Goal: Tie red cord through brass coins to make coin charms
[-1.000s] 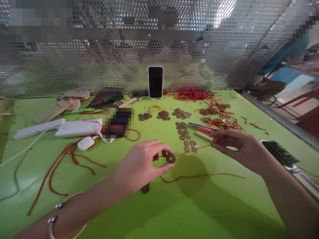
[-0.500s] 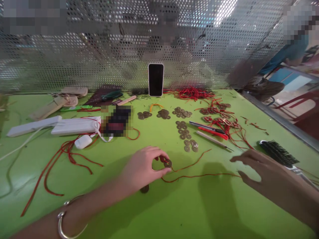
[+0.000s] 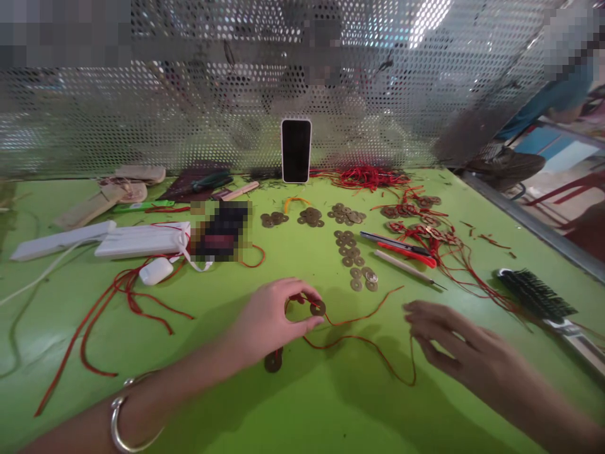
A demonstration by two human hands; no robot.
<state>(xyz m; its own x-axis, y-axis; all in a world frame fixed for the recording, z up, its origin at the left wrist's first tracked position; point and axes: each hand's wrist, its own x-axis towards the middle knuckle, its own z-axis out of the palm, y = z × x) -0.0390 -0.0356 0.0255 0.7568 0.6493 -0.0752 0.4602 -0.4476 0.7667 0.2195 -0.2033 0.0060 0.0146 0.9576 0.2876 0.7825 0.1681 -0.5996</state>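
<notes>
My left hand: grip closed in a pinch, thumb and fingertips on the edge of a holed coin, held above the near middle of the worktop. A red cord runs at the coin's hole; one length curves right and ends loose between my hands. A second red length leaves from below my left hand, dips, then rises to my right hand. There my grip has the cord at the fingers, fingertips drawn together; exact pinch hard to tell.

Just below my left wrist: another coin, dark, partly covered by the hand, red cord against it.

Beyond my hands, small groups of loose coins, some overlapping. Right of them, a box cutter with a red handle, and near it a pale-handled awl, point toward the right. Knotted coins on red cord lie further right; a black-bristled brush beyond my right hand.

Phone upright at the back, near a red cord tangle. Left side: white power strip, white earbud case, loose red cords trailing toward me.
</notes>
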